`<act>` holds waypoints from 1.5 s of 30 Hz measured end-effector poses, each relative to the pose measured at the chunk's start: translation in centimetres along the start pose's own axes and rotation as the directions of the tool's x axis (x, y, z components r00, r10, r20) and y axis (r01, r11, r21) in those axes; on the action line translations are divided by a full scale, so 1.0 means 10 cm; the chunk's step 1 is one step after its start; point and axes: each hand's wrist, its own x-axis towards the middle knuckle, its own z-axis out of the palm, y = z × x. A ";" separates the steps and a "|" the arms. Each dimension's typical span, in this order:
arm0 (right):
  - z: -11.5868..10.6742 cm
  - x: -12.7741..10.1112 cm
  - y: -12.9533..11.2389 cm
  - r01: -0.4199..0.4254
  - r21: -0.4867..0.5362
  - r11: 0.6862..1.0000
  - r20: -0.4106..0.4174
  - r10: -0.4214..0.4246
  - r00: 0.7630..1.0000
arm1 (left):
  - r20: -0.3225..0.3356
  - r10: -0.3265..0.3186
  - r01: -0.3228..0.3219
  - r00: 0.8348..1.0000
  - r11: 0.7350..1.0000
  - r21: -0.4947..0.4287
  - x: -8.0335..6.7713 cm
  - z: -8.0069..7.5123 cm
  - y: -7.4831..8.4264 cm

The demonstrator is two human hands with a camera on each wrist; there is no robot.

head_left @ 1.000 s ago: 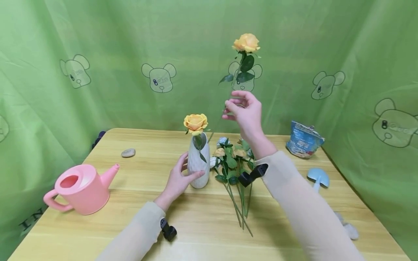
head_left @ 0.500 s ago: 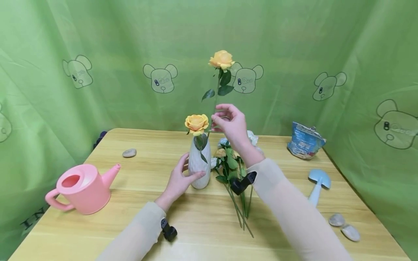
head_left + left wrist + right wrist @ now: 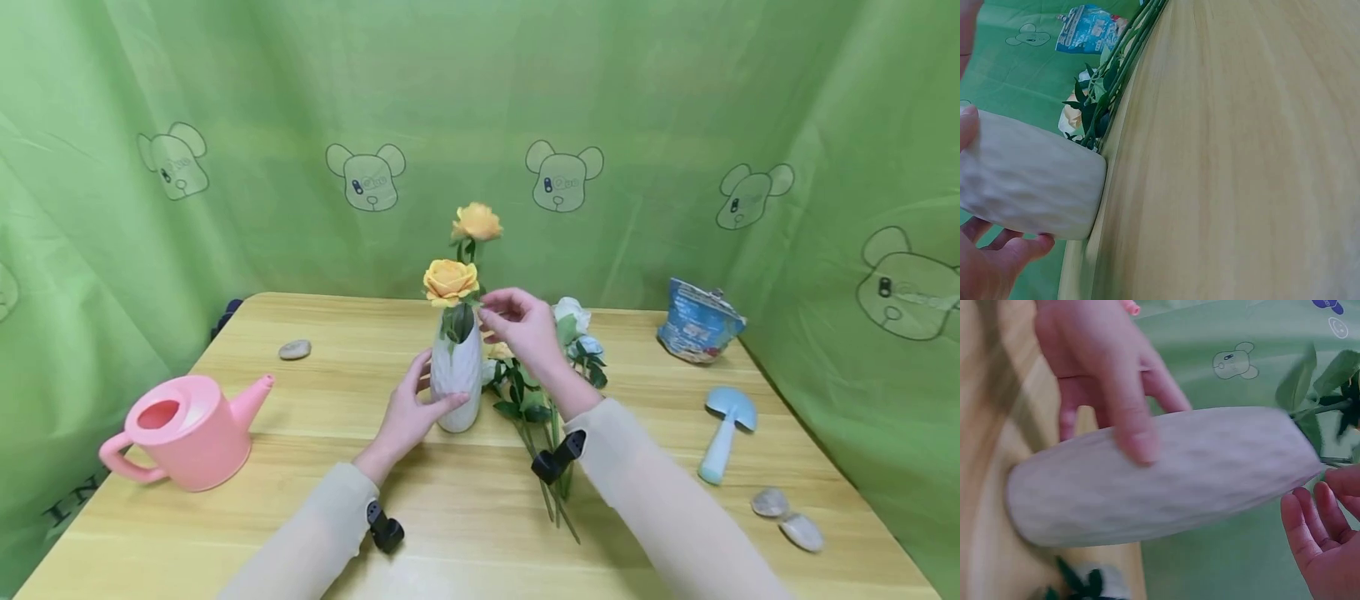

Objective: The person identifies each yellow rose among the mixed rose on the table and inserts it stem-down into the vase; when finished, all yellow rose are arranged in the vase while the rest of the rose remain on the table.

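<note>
A white textured vase (image 3: 459, 371) stands upright mid-table. My left hand (image 3: 407, 421) grips its side, thumb across the front and fingers behind. One yellow rose (image 3: 450, 282) stands in the vase, its bloom above the mouth. Behind it rises a second yellow rose (image 3: 477, 222), its stem running down to the mouth. My right hand (image 3: 522, 331) is right at the rim, thumb and forefinger pinching that second stem. In the right wrist view, its fingertips (image 3: 1329, 487) lie beside the vase's mouth, with green leaves (image 3: 1310, 394) sticking out there.
Loose white, blue and yellow roses (image 3: 536, 400) lie right of the vase, stems toward me. A pink watering can (image 3: 191, 433) and a stone (image 3: 295, 350) are at left. At right are a blue bag (image 3: 701, 321), a blue toy shovel (image 3: 722, 442) and two stones (image 3: 801, 531).
My right hand has come left and down with the second rose, and its bloom has dropped from high above to just over the first one. My left hand stays on the vase.
</note>
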 end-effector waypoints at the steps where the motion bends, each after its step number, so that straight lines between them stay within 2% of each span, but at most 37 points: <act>1: -0.01 -0.03 0.03 -0.007 -0.006 1.000 0.004 0.007 1.000 | -0.001 0.003 -0.003 1.000 1.000 -0.006 0.00 0.00 0.00; 5: -0.07 -0.13 0.17 -0.041 0.003 0.999 0.009 0.041 0.999 | -0.005 0.010 -0.010 1.000 1.000 -0.011 0.00 -0.01 0.01; 14: -0.28 -0.32 0.43 -0.131 0.061 0.990 -0.035 0.133 0.991 | 0.005 -0.008 0.008 1.000 1.000 -0.008 -0.01 0.00 0.01; 27: -0.61 -0.51 0.77 -0.263 0.044 0.964 -0.111 0.266 0.957 | 0.014 -0.019 0.019 1.000 1.000 -0.013 -0.01 0.00 -0.01; 35: -0.78 -0.66 0.98 -0.302 0.045 0.952 -0.115 0.305 0.945 | 0.015 -0.029 0.030 0.999 0.999 -0.018 0.00 0.00 -0.02; 45: -0.91 -0.83 1.05 -0.474 0.014 0.880 -0.079 0.474 0.877 | 0.016 -0.044 0.044 0.999 0.999 -0.018 0.00 0.00 -0.02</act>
